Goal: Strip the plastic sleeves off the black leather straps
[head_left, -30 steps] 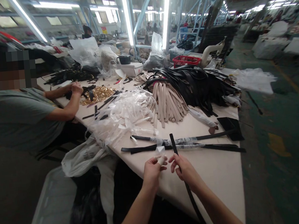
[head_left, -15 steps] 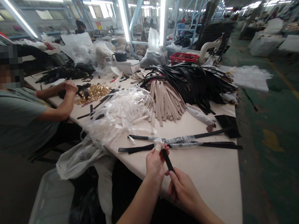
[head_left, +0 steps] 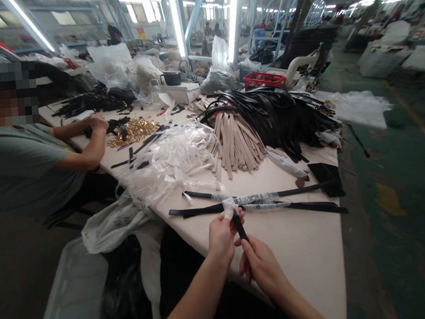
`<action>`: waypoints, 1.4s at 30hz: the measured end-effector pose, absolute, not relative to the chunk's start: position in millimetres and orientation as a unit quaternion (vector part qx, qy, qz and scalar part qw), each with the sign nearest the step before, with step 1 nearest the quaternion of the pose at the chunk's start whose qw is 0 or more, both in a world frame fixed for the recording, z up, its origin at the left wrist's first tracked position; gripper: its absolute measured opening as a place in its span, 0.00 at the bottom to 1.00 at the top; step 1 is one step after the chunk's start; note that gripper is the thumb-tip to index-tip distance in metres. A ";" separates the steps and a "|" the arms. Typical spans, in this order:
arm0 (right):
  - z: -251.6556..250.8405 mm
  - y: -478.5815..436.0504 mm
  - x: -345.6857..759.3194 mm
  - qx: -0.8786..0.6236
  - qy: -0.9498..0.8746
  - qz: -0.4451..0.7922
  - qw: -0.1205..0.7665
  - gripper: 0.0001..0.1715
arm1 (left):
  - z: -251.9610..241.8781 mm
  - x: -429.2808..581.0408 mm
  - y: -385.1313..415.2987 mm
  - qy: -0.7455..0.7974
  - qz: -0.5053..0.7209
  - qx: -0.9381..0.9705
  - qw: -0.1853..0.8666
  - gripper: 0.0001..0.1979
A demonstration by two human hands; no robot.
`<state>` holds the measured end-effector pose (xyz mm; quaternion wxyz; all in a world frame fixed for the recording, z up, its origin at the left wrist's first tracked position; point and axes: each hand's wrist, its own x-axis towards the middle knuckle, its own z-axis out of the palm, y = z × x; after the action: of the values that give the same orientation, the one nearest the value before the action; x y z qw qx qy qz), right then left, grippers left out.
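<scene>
A short piece of black strap [head_left: 240,226] runs between my two hands at the table's near edge. My left hand [head_left: 221,233] is closed on its far end, where a small piece of clear plastic film [head_left: 229,203] sticks up from the fingers. My right hand [head_left: 257,262] is closed round the strap's near end, thumb on top. Just beyond my fingers, black straps [head_left: 198,211] lie across the table, their middles wrapped in clear plastic [head_left: 261,201]. What the rest of the strap does beneath my fingers is hidden.
Crumpled clear plastic strips [head_left: 182,149] heap up left of a bundle of beige straps [head_left: 235,145]. Long black straps [head_left: 279,116] pile behind it. At left a co-worker's hands [head_left: 98,122] are beside gold metal pieces [head_left: 135,131]. A grey bin [head_left: 68,296] stands below.
Both hands keep hold of the strap and have barely moved. The plastic film at my left fingertips has shifted slightly. The whole view has drifted a little.
</scene>
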<state>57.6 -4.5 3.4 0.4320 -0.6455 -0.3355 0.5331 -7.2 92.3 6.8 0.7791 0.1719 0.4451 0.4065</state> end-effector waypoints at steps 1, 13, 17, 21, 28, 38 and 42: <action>4.3 -2.1 60.4 -0.639 -0.336 0.537 0.437 0.27 | 5.1 -8.3 85.7 0.444 0.385 0.194 0.786 0.15; 4.2 -22.9 62.7 -0.562 -0.286 0.639 0.440 0.29 | 11.9 -42.0 57.7 0.471 0.377 0.223 0.765 0.18; 2.2 -26.4 64.5 -0.549 -0.305 0.650 0.428 0.28 | 8.0 -45.7 47.7 0.474 0.349 0.210 0.781 0.18; -3.9 -35.5 63.4 -0.563 -0.302 0.652 0.407 0.31 | 10.4 -50.3 50.4 0.476 0.424 0.214 0.740 0.15; -8.7 -42.4 63.7 -0.559 -0.313 0.646 0.415 0.30 | -0.2 -44.1 32.3 0.480 0.352 0.231 0.769 0.18; -21.8 -59.6 66.0 -0.557 -0.283 0.658 0.420 0.33 | -5.2 -39.4 23.8 0.461 0.266 0.223 0.817 0.22; -26.4 -64.8 65.7 -0.561 -0.262 0.659 0.427 0.33 | 4.0 -24.8 33.0 0.407 0.252 0.211 0.852 0.24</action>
<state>65.7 -64.8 -26.4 0.4272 -0.5614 -0.2616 0.6587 -24.8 33.0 4.0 0.8520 0.2109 0.4074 0.2522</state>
